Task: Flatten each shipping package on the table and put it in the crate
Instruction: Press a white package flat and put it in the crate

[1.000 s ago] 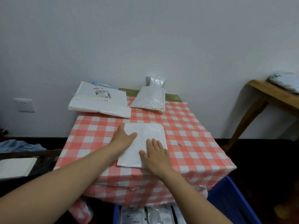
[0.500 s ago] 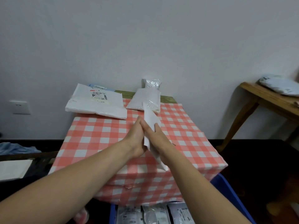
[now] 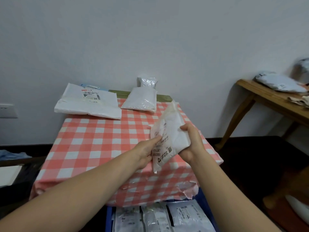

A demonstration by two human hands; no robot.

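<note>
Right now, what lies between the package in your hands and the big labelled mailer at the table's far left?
Only bare checked tablecloth, as the head view shows; nothing rests between the held package and the mailer.

Room edges, off-task items.
Wooden side table (image 3: 267, 99) stands against the white wall (image 3: 150, 39); a grey soft bag (image 3: 280, 83) lies on its top, with beige crumpled material (image 3: 299, 100) beside the bag. Dark floor (image 3: 250, 156) beneath it. Far to its left: wall socket (image 3: 7, 111), blue cloth (image 3: 11, 155), white sheet (image 3: 8, 174).
</note>
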